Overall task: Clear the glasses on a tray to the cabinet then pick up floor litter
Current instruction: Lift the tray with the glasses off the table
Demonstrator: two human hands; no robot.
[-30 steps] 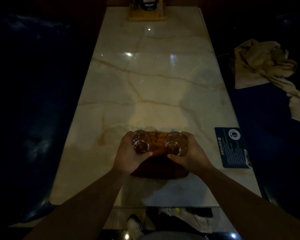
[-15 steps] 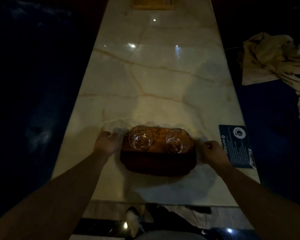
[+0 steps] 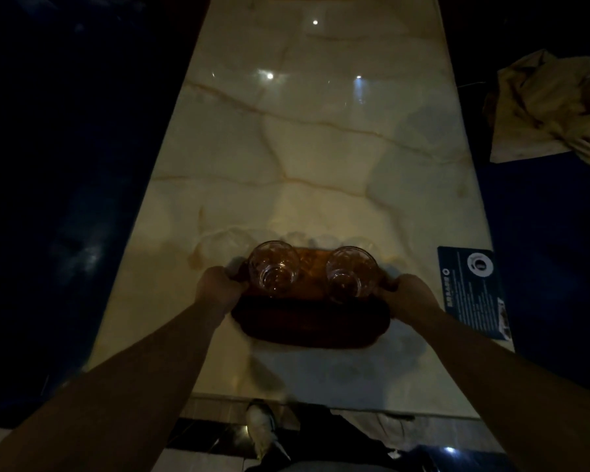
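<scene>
A dark wooden tray (image 3: 307, 323) lies near the front end of a long marble table (image 3: 314, 158). Two clear glasses stand upright on its far half, the left glass (image 3: 274, 268) and the right glass (image 3: 351, 273). My left hand (image 3: 218, 289) grips the tray's left end, fingers curled over the rim beside the left glass. My right hand (image 3: 407, 294) grips the tray's right end beside the right glass. Whether the tray is lifted off the table I cannot tell.
A blue printed card (image 3: 474, 291) lies at the table's right edge, just right of my right hand. A crumpled beige cloth (image 3: 545, 107) rests on the dark blue seat at right. Dark seating flanks the left side. A shoe (image 3: 261, 427) shows on the tiled floor below.
A second ago both hands held the glasses on the tray. They then moved out to the sides, and now they have closed on the tray's two ends.
</scene>
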